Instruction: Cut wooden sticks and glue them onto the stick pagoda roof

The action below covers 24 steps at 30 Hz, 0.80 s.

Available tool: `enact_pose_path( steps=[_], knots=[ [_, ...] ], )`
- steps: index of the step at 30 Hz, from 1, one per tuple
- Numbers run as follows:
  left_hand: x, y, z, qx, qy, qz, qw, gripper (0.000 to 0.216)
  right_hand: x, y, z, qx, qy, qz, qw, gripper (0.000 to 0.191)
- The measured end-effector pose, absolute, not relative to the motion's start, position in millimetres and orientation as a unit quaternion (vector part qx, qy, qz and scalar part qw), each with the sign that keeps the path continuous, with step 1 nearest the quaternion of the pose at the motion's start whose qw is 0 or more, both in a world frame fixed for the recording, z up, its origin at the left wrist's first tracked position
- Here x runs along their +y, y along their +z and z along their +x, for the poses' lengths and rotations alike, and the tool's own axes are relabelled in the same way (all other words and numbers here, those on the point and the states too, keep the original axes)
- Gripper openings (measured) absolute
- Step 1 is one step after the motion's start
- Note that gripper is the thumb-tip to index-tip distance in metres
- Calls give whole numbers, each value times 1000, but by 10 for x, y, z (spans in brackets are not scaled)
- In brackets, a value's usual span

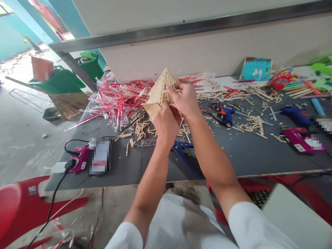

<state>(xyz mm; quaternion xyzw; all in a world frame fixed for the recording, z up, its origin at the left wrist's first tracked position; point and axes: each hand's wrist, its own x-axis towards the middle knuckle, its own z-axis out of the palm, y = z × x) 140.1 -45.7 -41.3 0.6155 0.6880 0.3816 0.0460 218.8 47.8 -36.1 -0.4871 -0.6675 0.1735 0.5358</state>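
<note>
Left hand (166, 122) and right hand (186, 98) pinch the stick model (158, 88) in their fingers; it's probably light, stiff, fragile, best held by its edges

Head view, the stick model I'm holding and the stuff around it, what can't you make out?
All in the head view:
- Stick model: its lower right part, covered by the left hand and right hand.
- Clear ruler: right end, behind the left wrist.
- Blue tool: partly behind the right forearm.
- Phone: screen pixelated.
- Green shapes: cut off by the right edge.
</note>
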Motion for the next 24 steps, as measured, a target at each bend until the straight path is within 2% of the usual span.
enact_pose_path(
  steps=[5, 24],
  knots=[
    [-426, -409, 1404, 710, 342, 615, 10, 16, 437, -305, 2181, -668, 175, -503, 519, 10],
    [-315, -471, 1441, 715, 381, 586, 10, 17, 484, -355, 2167, -662, 185, -515, 513, 15]
  ],
)
